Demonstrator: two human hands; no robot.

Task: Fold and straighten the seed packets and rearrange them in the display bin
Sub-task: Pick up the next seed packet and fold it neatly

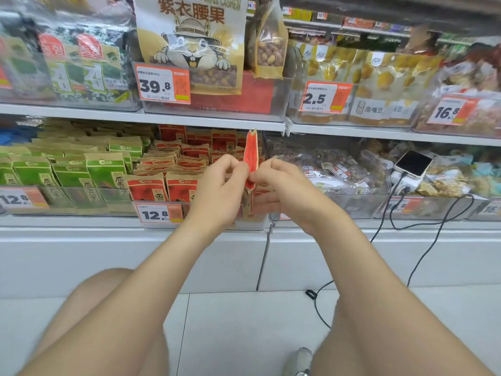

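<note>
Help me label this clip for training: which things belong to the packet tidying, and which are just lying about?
Job: red packet pinched between left hand and right hand; stacked red packets; display bin.
Lying about: phone, black cable, green packets, cashew bag.

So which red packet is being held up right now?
The red packet turned edge-on and sticking up, pinched between the left hand and right hand. The other red packets sit stacked in rows with their faces showing.
</note>
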